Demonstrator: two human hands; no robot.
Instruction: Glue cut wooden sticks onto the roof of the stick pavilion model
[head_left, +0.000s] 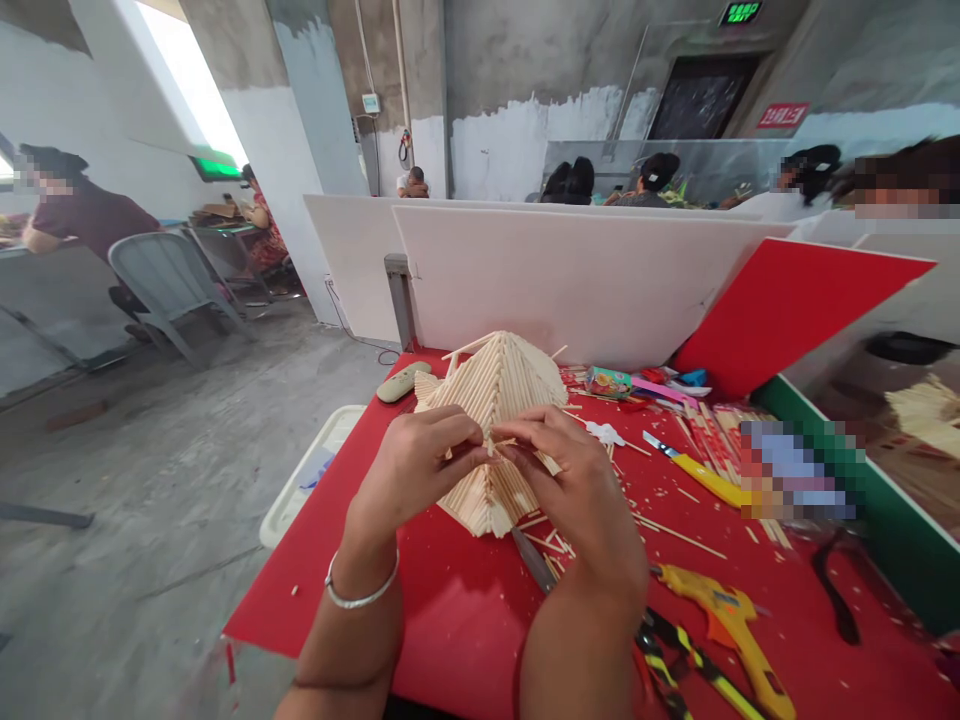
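A roof-shaped model of pale wooden sticks (517, 385) stands on the red table, its sticks laid side by side and sloping from a ridge. Over its near part, my left hand (424, 460) and my right hand (574, 465) meet with thumbs and forefingers pinched together. Between the fingertips shows a short pale stick piece (490, 447), close to the ridge. Whether it touches the model I cannot tell. My left wrist wears a silver bangle (362, 590). A grey blade-like tool (532, 560) lies partly under my right forearm.
On the red table (450, 620), a yellow glue gun (724, 620), pliers (690, 660) and a yellow utility knife (705, 478) lie to the right among loose sticks. White boards (570, 280) stand behind. A pale tray (300, 500) is at left; people sit beyond.
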